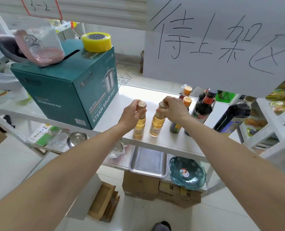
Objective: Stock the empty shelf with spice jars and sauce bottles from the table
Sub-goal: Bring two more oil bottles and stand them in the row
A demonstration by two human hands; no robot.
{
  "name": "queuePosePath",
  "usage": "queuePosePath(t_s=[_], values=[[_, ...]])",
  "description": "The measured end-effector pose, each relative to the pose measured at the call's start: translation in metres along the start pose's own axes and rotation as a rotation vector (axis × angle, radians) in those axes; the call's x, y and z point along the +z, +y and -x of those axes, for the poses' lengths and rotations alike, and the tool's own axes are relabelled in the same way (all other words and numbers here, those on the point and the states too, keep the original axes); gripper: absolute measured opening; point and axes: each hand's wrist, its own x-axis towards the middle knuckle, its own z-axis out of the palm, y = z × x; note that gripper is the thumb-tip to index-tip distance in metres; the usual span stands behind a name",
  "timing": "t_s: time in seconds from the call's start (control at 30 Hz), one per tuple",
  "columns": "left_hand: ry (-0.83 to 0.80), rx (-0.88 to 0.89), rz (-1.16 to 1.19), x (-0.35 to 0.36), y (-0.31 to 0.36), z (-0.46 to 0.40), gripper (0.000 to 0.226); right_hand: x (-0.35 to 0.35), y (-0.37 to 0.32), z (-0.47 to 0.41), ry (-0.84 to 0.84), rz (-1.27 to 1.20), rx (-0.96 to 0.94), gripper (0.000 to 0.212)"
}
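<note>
A white metal shelving rack [180, 147] fills the view, its middle board brightly lit. A large white paper sign with black handwritten characters [221, 42] hangs from the upper tier. Pale glossy floor tiles [155, 219] lie below, with brown cardboard cartons [140, 185] under the rack. A second white rack [275, 120] stands at the right.

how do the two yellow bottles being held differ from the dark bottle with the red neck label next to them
The two yellow bottles hold pale golden liquid and have gold caps; the dark bottle holds near-black liquid under a dark cap. Each yellow bottle has a hand gripping its top, the left hand and the right hand; the dark bottle is untouched. The yellow bottles look slimmer. All stand on the same white shelf.
</note>
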Motion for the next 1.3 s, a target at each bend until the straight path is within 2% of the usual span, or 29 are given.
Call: queuePosePath(t_s=[0.23,0.5,0.67,0.87,1.1,1.3], values=[[-0.163,0.124,0.029,0.021,0.030,0.013,0.026,-0.032,0.013,0.046,0.116,0.029,0.085,0.024],[-0.406,0.248,0.104,0.083,0.079,0.036,0.025,-0.078,0.056,0.125,0.197,0.059,0.333,0.028],[-0.538,0.378,0.151,0.144,0.118,0.055,0.023,-0.117,0.095,0.191,0.248,0.117,0.483,0.039],[-0.701,0.483,0.212,0.232,0.185,0.085,0.020,-0.168,0.146,0.280,0.396,0.146,0.689,0.042],[-0.833,0.681,0.286,0.340,0.283,0.140,0.017,-0.232,0.210,0.391,0.531,0.208,0.889,0.034],[-0.970,0.686,0.344,0.431,0.366,0.194,0.020,-0.292,0.267,0.482,0.607,0.241,1.054,0.035]])
